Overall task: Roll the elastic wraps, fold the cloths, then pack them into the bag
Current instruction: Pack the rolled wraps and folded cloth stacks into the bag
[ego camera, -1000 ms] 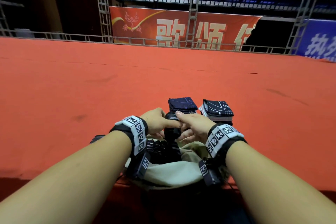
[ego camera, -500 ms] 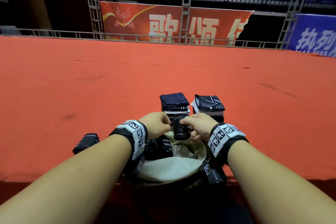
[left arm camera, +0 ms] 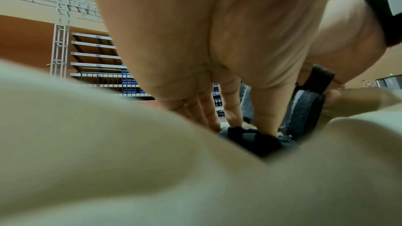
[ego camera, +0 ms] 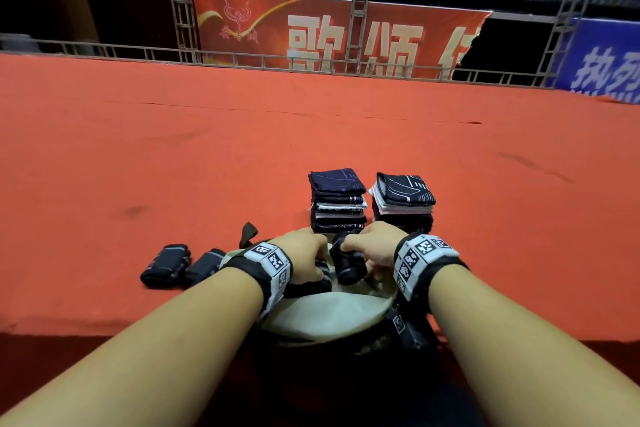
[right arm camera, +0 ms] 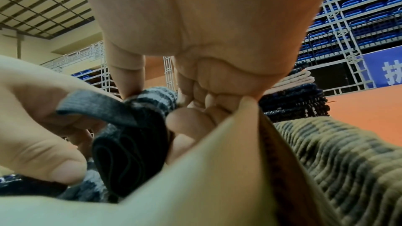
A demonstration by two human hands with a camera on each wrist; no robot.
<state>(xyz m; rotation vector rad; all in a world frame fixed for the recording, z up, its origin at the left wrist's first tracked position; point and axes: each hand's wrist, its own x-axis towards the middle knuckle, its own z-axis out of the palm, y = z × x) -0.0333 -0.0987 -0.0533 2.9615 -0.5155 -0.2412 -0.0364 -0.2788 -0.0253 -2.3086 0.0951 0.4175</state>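
One rolled wrap [ego camera: 347, 263] upright over the bag [ego camera: 329, 315], right hand [ego camera: 372, 246] clamped round it, left hand [ego camera: 304, 253] fingers straight inside.

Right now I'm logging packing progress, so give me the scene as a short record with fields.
right hand: grips a dark rolled elastic wrap over the bag
left hand: fingers reach down to wraps inside the bag
bag: cream-lined fabric bag, open at the carpet's near edge
unpacked wraps: two dark rolls left of it
cloths: two folded dark stacks behind it
surface: red carpet
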